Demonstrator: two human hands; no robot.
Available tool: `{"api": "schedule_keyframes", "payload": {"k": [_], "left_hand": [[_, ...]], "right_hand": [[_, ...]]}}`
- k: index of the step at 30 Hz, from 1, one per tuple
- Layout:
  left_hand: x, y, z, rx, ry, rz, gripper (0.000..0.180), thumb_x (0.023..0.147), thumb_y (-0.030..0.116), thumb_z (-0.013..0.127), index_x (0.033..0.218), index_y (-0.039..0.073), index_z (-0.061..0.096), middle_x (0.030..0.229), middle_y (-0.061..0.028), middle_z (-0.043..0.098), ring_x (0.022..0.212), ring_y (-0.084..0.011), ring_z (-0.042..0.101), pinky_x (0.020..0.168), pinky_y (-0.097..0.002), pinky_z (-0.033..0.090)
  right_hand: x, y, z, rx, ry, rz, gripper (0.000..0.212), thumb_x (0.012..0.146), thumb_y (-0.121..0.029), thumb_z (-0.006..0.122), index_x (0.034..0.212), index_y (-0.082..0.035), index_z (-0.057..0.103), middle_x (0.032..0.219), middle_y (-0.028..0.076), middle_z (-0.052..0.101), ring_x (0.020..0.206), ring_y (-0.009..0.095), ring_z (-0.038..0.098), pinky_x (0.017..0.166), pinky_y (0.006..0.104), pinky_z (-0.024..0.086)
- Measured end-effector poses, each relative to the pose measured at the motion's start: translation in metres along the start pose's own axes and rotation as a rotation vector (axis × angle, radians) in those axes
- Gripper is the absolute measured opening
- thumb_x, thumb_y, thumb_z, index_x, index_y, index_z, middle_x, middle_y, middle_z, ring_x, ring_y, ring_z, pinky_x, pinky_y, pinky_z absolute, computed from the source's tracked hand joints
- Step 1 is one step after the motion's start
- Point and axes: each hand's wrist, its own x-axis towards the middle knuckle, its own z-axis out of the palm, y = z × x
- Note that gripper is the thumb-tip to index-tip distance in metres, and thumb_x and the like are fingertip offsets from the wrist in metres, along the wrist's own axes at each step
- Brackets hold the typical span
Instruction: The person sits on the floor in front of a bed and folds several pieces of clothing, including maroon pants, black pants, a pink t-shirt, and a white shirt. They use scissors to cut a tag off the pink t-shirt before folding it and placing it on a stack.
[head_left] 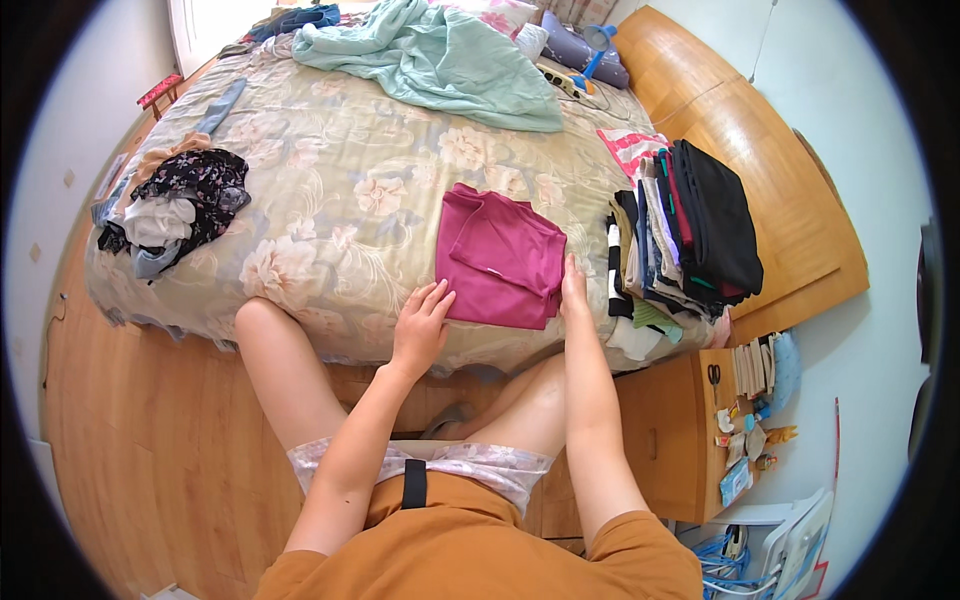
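Note:
A magenta garment, folded into a rough rectangle, lies on the floral bedspread in front of me. Its upper layer is turned over at an angle, and the lower right side looks bunched. My left hand rests at the garment's lower left corner, fingers stretched out over its edge. Along the right edge stands my right hand, seen side-on, its fingers straight and against the cloth. Neither hand grasps anything that I can see. To the right is a tall stack of folded clothes, with black pieces on its right side.
A loose heap of clothes sits at the bed's left. A mint-green blanket is crumpled at the far side, near a blue fan or lamp. The wooden headboard and a nightstand with scissors stand right.

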Motion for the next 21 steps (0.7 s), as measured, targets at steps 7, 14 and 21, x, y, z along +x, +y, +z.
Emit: {"api": "schedule_keyframes", "payload": {"k": [7, 14, 21], "left_hand": [[-0.002, -0.003, 0.008, 0.006, 0.041, 0.039, 0.052, 0.072, -0.001, 0.062, 0.124, 0.006, 0.058, 0.134, -0.0093, 0.054, 0.125, -0.0301, 0.048, 0.108, -0.0439, 0.038], [-0.003, -0.004, 0.011, 0.022, 0.054, 0.028, 0.052, 0.075, -0.002, 0.060, 0.126, 0.007, 0.058, 0.135, -0.0094, 0.054, 0.124, -0.0305, 0.049, 0.108, -0.0443, 0.038], [-0.005, -0.003, 0.011, 0.039, 0.036, 0.034, 0.052, 0.077, -0.002, 0.058, 0.128, 0.008, 0.057, 0.137, -0.0078, 0.053, 0.126, -0.0285, 0.048, 0.110, -0.0443, 0.036]], "right_hand": [[-0.003, 0.047, -0.030, 0.213, 0.025, -0.075, 0.055, 0.104, -0.046, 0.035, 0.132, 0.000, 0.047, 0.121, 0.013, 0.060, 0.106, 0.024, 0.060, 0.090, 0.0372, 0.049], [-0.044, 0.042, -0.034, 0.284, 0.016, 0.012, 0.044, 0.104, -0.042, 0.036, 0.125, -0.004, 0.046, 0.104, 0.010, 0.062, 0.076, 0.016, 0.062, 0.058, 0.0305, 0.053], [-0.046, 0.049, -0.023, -0.145, 0.228, -0.310, 0.046, 0.095, -0.042, 0.059, 0.118, -0.005, 0.044, 0.093, 0.008, 0.057, 0.079, 0.018, 0.060, 0.072, 0.0301, 0.052]]}}
